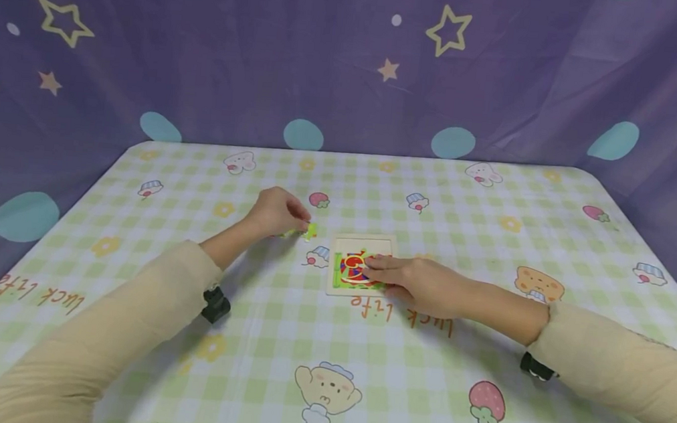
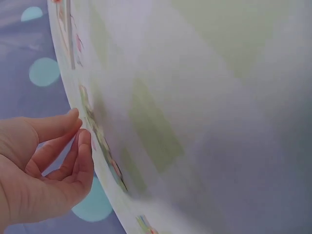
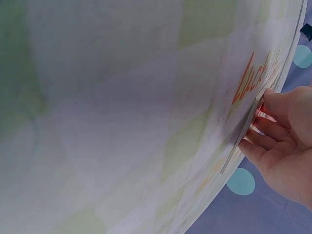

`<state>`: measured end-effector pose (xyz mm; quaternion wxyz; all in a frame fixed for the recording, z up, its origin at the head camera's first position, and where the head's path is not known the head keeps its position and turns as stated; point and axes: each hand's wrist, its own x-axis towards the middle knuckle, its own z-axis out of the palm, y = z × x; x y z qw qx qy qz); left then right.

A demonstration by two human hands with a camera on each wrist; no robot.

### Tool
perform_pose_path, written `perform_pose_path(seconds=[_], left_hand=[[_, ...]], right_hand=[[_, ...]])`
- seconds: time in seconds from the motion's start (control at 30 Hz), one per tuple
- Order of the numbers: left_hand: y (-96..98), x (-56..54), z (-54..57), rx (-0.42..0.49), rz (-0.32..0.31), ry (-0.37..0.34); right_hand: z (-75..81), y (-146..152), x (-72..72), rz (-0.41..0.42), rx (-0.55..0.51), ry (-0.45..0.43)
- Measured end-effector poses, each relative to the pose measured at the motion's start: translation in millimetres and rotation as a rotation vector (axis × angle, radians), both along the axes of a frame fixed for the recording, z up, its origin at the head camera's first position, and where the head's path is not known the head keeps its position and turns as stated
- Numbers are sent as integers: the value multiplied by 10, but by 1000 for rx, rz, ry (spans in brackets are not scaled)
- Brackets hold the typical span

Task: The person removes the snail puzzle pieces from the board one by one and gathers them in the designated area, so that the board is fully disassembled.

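A square wooden puzzle board (image 1: 365,239) with a pale frame lies on the table. Red, green and blue puzzle pieces (image 1: 347,276) fill its near part, while bare wood shows along its far side. My right hand (image 1: 428,286) reaches over the board's right side, its outstretched fingers resting on the pieces; in the right wrist view its thumb is at the board (image 3: 243,126). To the left, loose green puzzle pieces (image 1: 311,233) lie on the cloth. My left hand (image 1: 278,213) has thumb and fingertips drawn together right at them; I cannot tell whether it grips one.
A green-and-white checked tablecloth (image 1: 251,378) with printed cartoons, strawberries and lettering covers the table. Behind its far edge hangs a purple curtain (image 1: 327,69) with stars and blue spots. Dark wrist cameras (image 1: 217,305) sit beneath both sleeves.
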<state>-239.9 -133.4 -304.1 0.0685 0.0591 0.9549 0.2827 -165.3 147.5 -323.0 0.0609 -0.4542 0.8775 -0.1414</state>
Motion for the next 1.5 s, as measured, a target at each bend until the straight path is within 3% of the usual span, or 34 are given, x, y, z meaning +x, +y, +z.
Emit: perform_pose_path(seconds=[0.2,0.43,0.63,1.17,1.5], left_hand=[[157,112,43,34,-126,8],[334,285,45,42,-256,-46],[396,346,22,8,-349,-35],[482,395,-13,-43,-340,17],[477,425,-24,3,-324,52]], right_hand=[[0,4,2,-1,-5,-2],[4,1,-2,3,-9,10],[7,-5,-8,3,-9,18],[6,-3,1,12,-11,30],[0,1,4,22,-21,35]])
